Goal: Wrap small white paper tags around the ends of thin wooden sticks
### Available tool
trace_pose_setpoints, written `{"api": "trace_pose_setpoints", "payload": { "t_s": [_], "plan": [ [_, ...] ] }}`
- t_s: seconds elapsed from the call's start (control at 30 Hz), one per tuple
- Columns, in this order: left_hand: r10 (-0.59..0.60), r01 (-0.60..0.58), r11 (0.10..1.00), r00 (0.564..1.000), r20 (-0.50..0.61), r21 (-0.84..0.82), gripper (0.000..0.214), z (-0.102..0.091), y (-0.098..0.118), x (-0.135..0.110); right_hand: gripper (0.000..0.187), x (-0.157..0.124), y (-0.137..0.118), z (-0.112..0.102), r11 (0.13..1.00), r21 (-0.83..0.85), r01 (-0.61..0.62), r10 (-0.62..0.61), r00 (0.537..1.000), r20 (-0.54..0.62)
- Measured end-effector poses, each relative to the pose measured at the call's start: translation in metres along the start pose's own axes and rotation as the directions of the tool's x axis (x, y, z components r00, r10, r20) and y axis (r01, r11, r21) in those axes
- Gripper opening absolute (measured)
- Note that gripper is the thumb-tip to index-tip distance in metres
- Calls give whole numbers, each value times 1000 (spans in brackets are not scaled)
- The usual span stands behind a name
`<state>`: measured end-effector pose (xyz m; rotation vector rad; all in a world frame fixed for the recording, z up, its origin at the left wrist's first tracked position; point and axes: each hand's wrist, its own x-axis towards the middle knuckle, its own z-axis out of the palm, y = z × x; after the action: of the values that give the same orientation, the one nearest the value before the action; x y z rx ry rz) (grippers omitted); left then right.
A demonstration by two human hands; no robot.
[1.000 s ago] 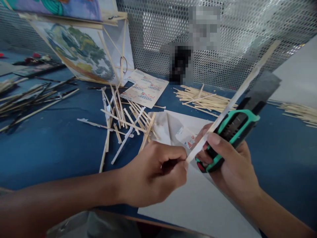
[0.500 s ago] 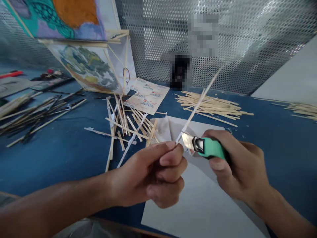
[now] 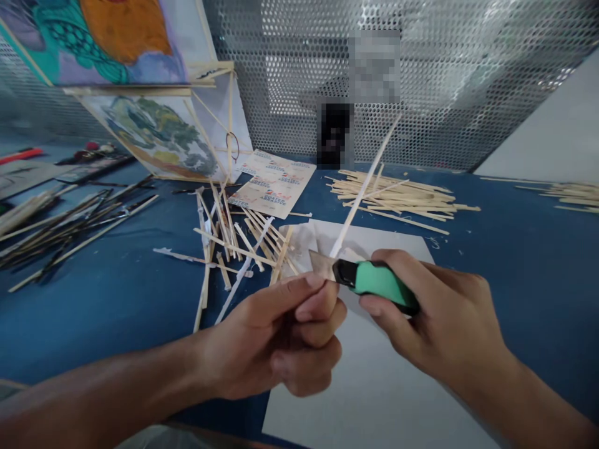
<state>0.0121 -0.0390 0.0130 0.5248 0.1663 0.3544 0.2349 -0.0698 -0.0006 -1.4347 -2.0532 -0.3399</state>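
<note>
Looks like the scraping or shaving step, going by the blade. Pinching the lower end of a thin pale stick (image 3: 360, 193) between thumb and forefinger of the left hand (image 3: 294, 337), with the other fingers curled in toward the palm. Pointing that stick up and away to the right, clear of the blue table (image 3: 116, 318). Gripping a green-and-black cutter (image 3: 384, 284) in the right hand (image 3: 440, 312), with thumb on the near side and forefinger over the top. Holding the blade (image 3: 322, 264) across the stick, just above the left fingertips. Can't tell whether biting into the wood or only lying against it.

Next, probably calls for a light, shallow stroke up along the stick, away from the pinch. Would watch the left thumb, being right beside that edge. Might bend or twist under much pressure, being so thin.

Round about: a white sheet (image 3: 365, 386) under the hands, a bundle of bare sticks (image 3: 393, 198) at the back right, a messy heap of short pieces (image 3: 234, 231) to the left, with a printed abrasive sheet (image 3: 281, 181) just behind.
</note>
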Motion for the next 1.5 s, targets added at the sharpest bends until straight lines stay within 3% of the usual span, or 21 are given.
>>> {"api": "trace_pose_setpoints", "payload": {
  "t_s": [0.07, 0.13, 0.2, 0.27, 0.33, 0.43, 0.63, 0.93, 1.03, 1.13, 1.23, 1.3, 1.37, 1.43, 1.5],
  "plan": [
    [-22, 22, 1000, 1000, -3, -20, 39, 2, -2, -1, 45, 4, 22, 0, 986, -110, -125, 125, 992, -9],
    [-36, 36, 999, 999, 17, -31, 39, 3, -2, -2, 47, 10, 45, -1, 919, -232, -320, 304, 947, -100],
    [-4, 4, 1000, 1000, 6, -29, 40, 1, 0, -2, 46, 15, 56, -4, 881, -183, -437, 403, 894, -195],
    [31, -31, 999, 999, -36, -15, 40, -2, 2, -2, 42, 16, 49, -4, 932, -2, -361, 355, 917, -180],
    [20, -20, 1000, 1000, -21, -16, 39, -4, 3, -1, 39, 14, 29, -1, 976, 156, -154, 170, 981, -95],
    [-3, 3, 1000, 1000, 8, -24, 38, -6, 2, 0, 38, 9, 0, 6, 976, 204, 69, -70, 998, -6],
    [-18, 18, 1000, 1000, 4, -6, 39, -2, 0, -3, 39, 7, 3, 4, 987, 133, 86, -86, 996, -8],
    [37, -32, 996, 997, -68, 84, 39, -2, -3, -1, 44, 4, 7, 7, 978, 192, 75, -89, 994, 63],
    [29, -22, 994, 998, -61, 102, 40, -2, -6, -1, 46, 10, 33, 12, 987, 30, -155, 152, 984, 95],
    [46, -40, 989, 998, -39, 146, 40, -1, -7, -1, 48, 19, 59, 10, 878, -135, -459, 457, 888, -49],
    [90, -69, 977, 991, -98, 201, 40, -1, -5, 0, 49, 26, 59, 8, 874, 136, -466, 480, 870, -109],
    [113, -69, 940, 987, -113, 333, 42, -2, -4, 1, 51, 28, 50, 11, 869, 224, -441, 458, 888, -28],
    [173, -81, 837, 977, -121, 542, 44, -4, -4, 0, 51, 28, 44, 16, 882, 46, -470, 464, 881, 97],
    [241, -71, 665, 963, -124, 743, 44, -4, -4, -2, 50, 26, 46, 21, 864, -204, -461, 499, 840, 212],
    [281, -50, 506, 954, -109, 861, 44, -3, -4, -4, 47, 22, 54, 24, 851, -326, -412, 503, 818, 280]
  ]
}}
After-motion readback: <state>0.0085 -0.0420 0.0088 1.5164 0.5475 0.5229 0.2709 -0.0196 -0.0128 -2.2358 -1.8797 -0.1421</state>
